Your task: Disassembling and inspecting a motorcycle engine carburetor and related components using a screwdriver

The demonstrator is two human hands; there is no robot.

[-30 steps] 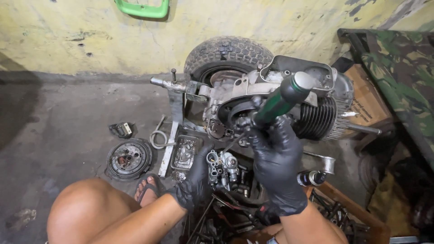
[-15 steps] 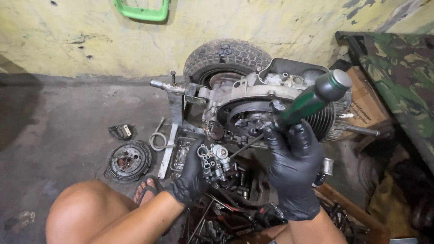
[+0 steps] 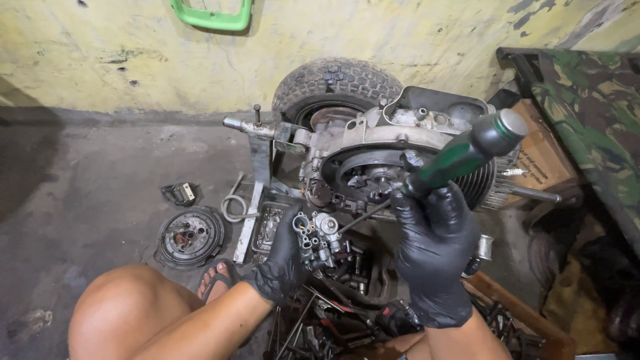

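fingers of my right hand (image 3: 433, 250) wrapped round long green-handled screwdriver (image 3: 460, 155); left hand (image 3: 283, 260) pinching small grey metal carburettor (image 3: 315, 233); mid-adjustment, next needs steady tip.

Both hands gloved (black), left hand (image 3: 283, 263) curled low, right hand (image 3: 433, 247) fisted, raised higher

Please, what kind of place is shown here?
Probably a small repair workshop for scooters or motorcycles. A stripped engine with its tyre sits on a stained concrete floor, loose tools lie below, and the gloved right hand holds a green-handled screwdriver.
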